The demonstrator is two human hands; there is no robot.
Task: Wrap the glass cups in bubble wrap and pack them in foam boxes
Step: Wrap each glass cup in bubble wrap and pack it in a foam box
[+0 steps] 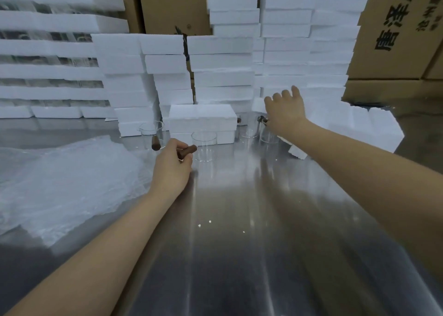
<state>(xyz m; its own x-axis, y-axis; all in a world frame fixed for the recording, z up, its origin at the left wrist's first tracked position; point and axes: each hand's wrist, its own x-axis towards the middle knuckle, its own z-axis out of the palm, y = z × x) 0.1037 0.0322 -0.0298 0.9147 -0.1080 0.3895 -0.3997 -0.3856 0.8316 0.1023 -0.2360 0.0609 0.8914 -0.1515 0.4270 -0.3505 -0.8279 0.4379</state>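
Note:
My left hand (171, 165) grips the brown wooden handle (188, 150) of a clear glass cup (204, 145) standing on the steel table. A second glass cup (151, 134) with a brown handle stands just left of it. My right hand (284, 110) reaches far forward with fingers spread, above two more glass cups (268, 133) near the foam boxes; it holds nothing that I can see. A sheet of bubble wrap (60, 183) lies flat at the left. A closed white foam box (202, 117) sits behind the cup I hold.
Tall stacks of white foam boxes (282, 40) line the back of the steel table (239, 243). Foam trays with glassware are stacked at the far left (48, 52). Foam pieces (359, 128) lie at the right. Brown cardboard cartons (395, 28) stand behind.

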